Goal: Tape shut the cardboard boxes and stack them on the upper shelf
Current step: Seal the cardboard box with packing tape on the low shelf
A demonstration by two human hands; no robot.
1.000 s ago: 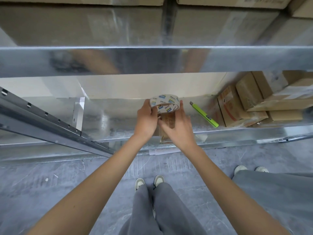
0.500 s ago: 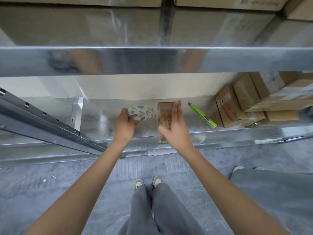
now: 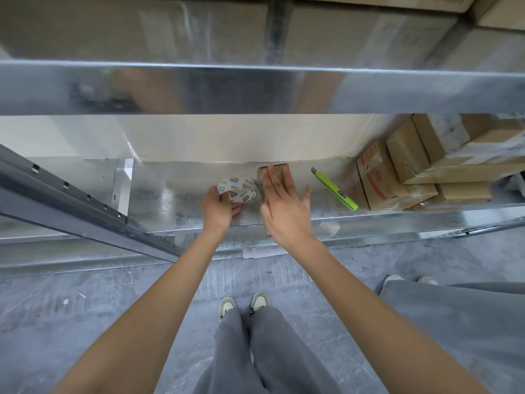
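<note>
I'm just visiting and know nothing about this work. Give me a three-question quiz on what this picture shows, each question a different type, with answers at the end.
1. True or false: the left hand holds the roll of tape.
2. Multiple choice: the right hand is
A. gripping the green utility knife
B. laid open, fingers straight, over the small cardboard box
C. resting on the floor
3. Fill in: the green utility knife lies on the metal shelf between the small cardboard box and the ______ at the right.

Key
1. True
2. B
3. pile of cardboard boxes
</note>
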